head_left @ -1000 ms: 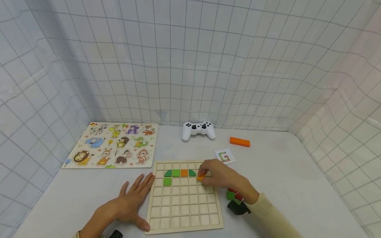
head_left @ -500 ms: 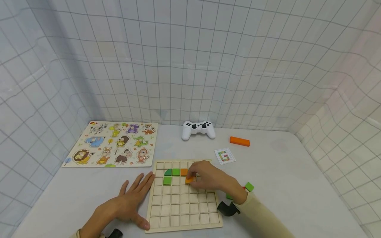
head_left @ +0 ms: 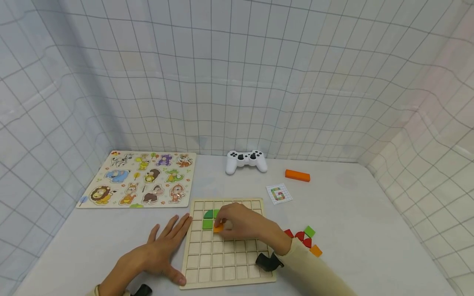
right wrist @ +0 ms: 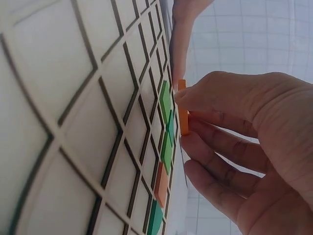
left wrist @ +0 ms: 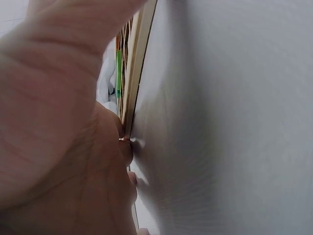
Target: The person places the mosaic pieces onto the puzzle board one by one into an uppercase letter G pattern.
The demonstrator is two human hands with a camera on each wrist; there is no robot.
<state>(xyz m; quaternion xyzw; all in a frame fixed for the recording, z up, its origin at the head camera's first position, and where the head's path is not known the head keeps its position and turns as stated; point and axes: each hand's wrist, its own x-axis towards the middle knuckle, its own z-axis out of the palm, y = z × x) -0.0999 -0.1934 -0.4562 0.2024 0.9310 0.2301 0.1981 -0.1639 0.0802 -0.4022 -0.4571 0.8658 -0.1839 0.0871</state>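
A wooden grid board [head_left: 224, 248] lies flat on the table. My left hand [head_left: 159, 255] rests at its left edge, fingers spread, with fingertips and thumb touching the frame. Above the upper-left cells, my right hand [head_left: 242, 222] pinches an orange square tile [right wrist: 183, 115] between thumb and fingers. The tile is held on edge, just off the board in the right wrist view. Set into cells are a dark green quarter-round tile [head_left: 209, 214], a green square tile [head_left: 207, 224] below it, and, in the right wrist view, an orange set tile [right wrist: 160, 183]. My right hand covers part of that row in the head view.
Loose red tiles [head_left: 300, 236], a green tile [head_left: 310, 231] and an orange tile [head_left: 316, 250] lie right of the board. Behind are a pattern card [head_left: 279, 194], an orange bar [head_left: 298, 175], a white game controller [head_left: 246, 161] and an animal puzzle [head_left: 138, 179].
My right hand has moved left across the board with the orange tile, from the right-hand columns to near the green tile. Its arm uncovers more loose tiles. My left hand stays put.
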